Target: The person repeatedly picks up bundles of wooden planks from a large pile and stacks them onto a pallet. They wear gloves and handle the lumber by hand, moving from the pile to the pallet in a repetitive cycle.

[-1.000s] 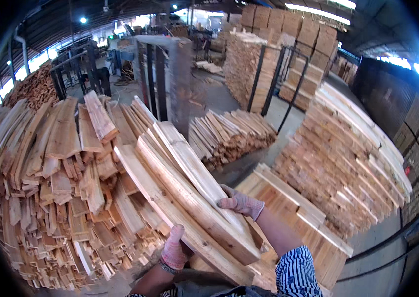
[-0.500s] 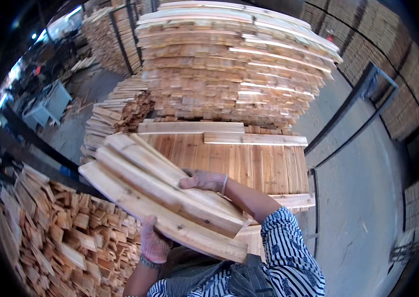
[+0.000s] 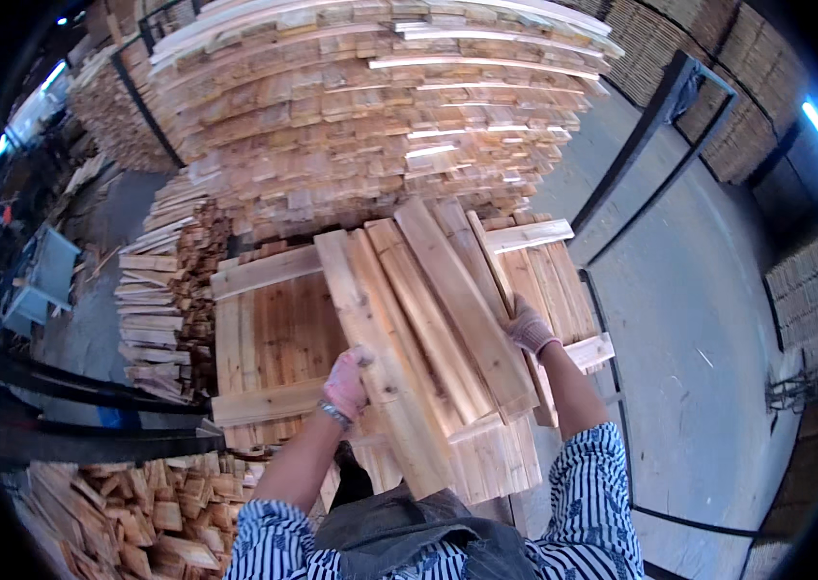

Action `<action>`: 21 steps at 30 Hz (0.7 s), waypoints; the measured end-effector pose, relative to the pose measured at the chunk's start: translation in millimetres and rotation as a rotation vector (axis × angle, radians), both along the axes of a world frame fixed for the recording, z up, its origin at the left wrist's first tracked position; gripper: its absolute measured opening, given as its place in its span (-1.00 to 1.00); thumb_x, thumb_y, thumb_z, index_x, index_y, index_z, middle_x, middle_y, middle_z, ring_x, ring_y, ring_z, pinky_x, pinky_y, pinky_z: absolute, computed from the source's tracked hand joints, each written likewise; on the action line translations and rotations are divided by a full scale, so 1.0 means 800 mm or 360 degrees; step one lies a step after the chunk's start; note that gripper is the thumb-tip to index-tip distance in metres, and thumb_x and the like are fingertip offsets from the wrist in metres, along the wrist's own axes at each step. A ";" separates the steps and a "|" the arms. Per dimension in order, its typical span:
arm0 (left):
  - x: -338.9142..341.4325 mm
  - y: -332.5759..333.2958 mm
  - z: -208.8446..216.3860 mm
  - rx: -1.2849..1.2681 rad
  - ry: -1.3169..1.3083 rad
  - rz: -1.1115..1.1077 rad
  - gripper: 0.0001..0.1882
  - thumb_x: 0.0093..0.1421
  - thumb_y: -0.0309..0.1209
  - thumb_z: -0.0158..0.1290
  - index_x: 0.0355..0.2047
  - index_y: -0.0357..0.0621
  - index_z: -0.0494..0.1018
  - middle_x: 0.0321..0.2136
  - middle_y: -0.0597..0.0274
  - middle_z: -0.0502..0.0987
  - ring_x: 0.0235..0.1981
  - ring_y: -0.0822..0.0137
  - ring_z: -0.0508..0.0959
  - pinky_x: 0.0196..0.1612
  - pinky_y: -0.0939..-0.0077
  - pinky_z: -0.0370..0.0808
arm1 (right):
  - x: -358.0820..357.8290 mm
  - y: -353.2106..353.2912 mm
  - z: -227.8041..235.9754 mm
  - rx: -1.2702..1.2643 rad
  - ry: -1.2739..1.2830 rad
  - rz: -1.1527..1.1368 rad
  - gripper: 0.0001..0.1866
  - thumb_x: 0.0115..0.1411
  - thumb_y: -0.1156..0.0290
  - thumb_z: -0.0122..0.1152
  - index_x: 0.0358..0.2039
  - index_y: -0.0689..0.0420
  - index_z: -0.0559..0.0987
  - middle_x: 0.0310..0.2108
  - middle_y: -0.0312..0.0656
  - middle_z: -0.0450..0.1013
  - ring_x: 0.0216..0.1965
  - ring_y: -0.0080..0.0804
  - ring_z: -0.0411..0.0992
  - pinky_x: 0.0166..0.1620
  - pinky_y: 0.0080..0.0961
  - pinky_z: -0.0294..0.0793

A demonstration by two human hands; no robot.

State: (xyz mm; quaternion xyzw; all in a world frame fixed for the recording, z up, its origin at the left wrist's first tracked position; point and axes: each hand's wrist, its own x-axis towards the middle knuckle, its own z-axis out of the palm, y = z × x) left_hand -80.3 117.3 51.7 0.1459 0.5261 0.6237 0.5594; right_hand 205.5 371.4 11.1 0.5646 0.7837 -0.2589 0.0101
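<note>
Several pale wooden boards [image 3: 420, 307] slant between my hands, fanned over a layer of planks [image 3: 283, 333] laid side by side. My left hand [image 3: 346, 385], in a pinkish work glove, is closed on the left edge of the outermost board. On the other side my right hand [image 3: 531, 329], gloved too, grips the right edge of the bunch, its fingers partly hidden. Crosswise strips [image 3: 269, 274] lie on the plank layer at its far and near sides; the boards cover part of it.
A tall stack of boards [image 3: 331, 126] rises right behind. Offcuts [image 3: 167, 522] heap up at the lower left, with a smaller wood pile [image 3: 157, 290] beyond. Metal posts [image 3: 636, 145] stand at the right beside grey floor [image 3: 689, 338]. A pale blue table [image 3: 42, 275] is far left.
The bunch of boards has swung from slanting left to pointing away from me and moved right, spreading out. My right hand has shifted from their top to their right edge.
</note>
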 end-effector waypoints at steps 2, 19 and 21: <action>-0.038 -0.021 -0.021 0.0034 0.0114 -0.0041 -0.76 0.11 -0.31 -0.01 -0.27 -0.14 0.50 -0.34 0.22 0.54 -0.26 0.24 0.59 -0.12 0.18 0.60 | 0.024 -0.004 -0.011 0.0030 -0.0013 -0.0181 -0.21 0.19 0.07 0.22 0.33 0.13 0.15 0.09 0.28 0.40 0.17 0.14 0.37 0.19 -0.19 0.35; -0.226 -0.044 -0.059 -0.1163 0.1458 -0.0165 0.24 -0.05 -0.08 0.33 0.42 -0.21 -0.25 0.32 -0.27 0.12 0.35 -0.06 0.16 0.36 0.28 0.15 | -0.300 -0.179 0.035 0.0575 -0.0679 0.0107 0.06 -0.06 -0.09 0.41 0.36 -0.06 0.07 0.31 0.17 0.05 0.26 0.28 0.09 0.25 0.25 0.02; -0.227 -0.063 -0.049 -0.1020 0.1261 -0.0077 0.19 -0.08 -0.14 0.34 0.40 -0.28 -0.15 0.30 -0.29 0.15 0.32 -0.07 0.21 0.35 0.29 0.17 | -0.289 -0.178 0.029 0.0440 -0.0664 0.0120 0.03 -0.04 0.00 0.41 0.36 -0.07 0.05 0.30 0.16 0.06 0.25 0.25 0.11 0.23 0.21 0.07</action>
